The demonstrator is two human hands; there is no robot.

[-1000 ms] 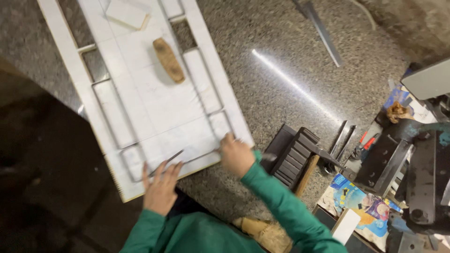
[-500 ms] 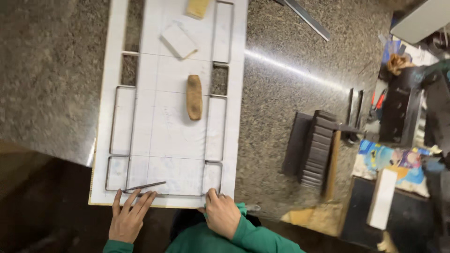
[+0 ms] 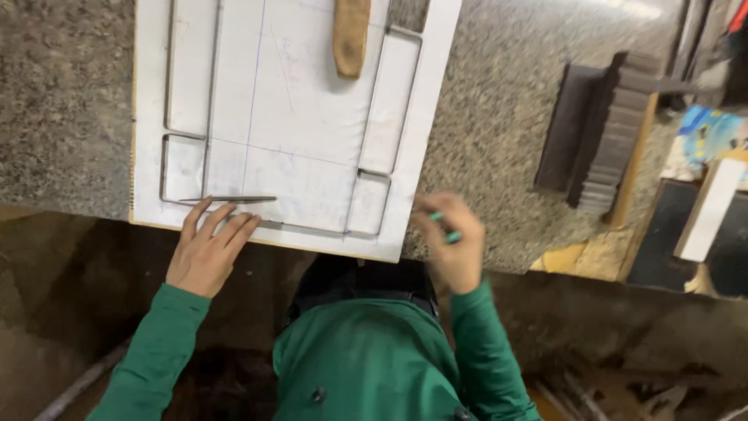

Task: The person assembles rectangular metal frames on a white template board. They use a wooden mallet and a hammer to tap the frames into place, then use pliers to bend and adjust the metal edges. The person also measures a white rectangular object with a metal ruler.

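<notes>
**Left fingers spread by thin rod, right hand closed on small green object**

Left hand lay open and flat at the near edge of the white rectangular template board, fingers spread and stretched forward, tips touching or just short of a thin straight dark metal rod. Gripped nothing. Right hand hovered blurred just off the board's near right corner, over the speckled grey stone worktop, fingers curled around a small green pen-like object; kind of object could not be told.

Compared with half a second before: right hand lifted off the board's near edge and shifted rightwards, now with the green object showing; left hand kept its place beside the rod; view moved closer, cutting off the board's far end.

Rod lay flat near the board's near left corner, long axis running left to right, roughly along the near edge, just inside the bent grey wire frame outlining the board. Further up, a brown oblong wooden block rested on the board. Well to the right, a stack of dark flat metal bars on the worktop.
</notes>
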